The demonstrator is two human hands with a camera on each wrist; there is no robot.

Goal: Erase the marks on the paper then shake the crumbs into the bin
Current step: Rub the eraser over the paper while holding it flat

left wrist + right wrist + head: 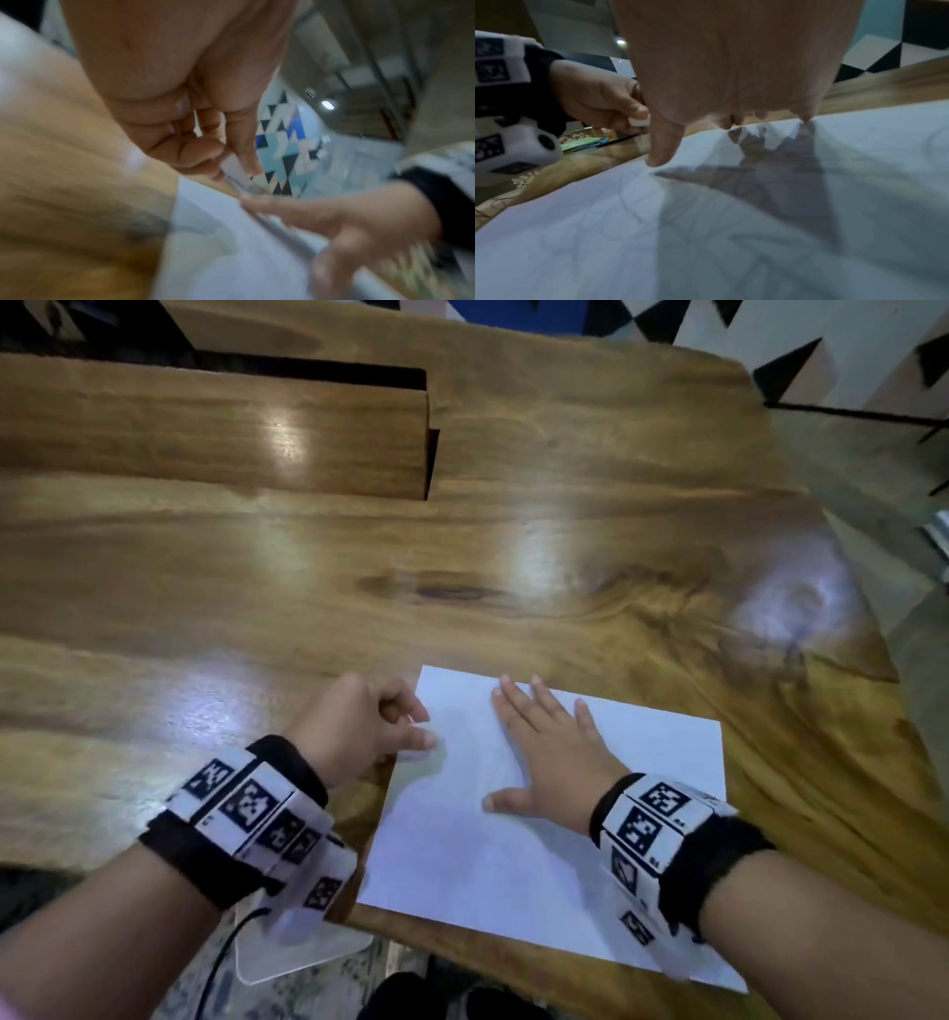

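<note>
A white sheet of paper (513,860) lies near the front edge of the wooden table (462,557), with faint pencil marks (628,203) on it. My right hand (544,752) lies flat on the sheet with straight, spread fingers (662,146). My left hand (380,726) is at the paper's left edge, its fingers curled, pinching a small white eraser (235,168), also visible as the eraser (639,121) in the right wrist view. The eraser is hidden in the head view.
A raised wooden board (215,428) sits at the table's back left. A clear plastic sheet or lid (303,952) sticks out below the table's front edge. Green and blue cards (582,143) lie lower beyond the table edge. No bin is in view.
</note>
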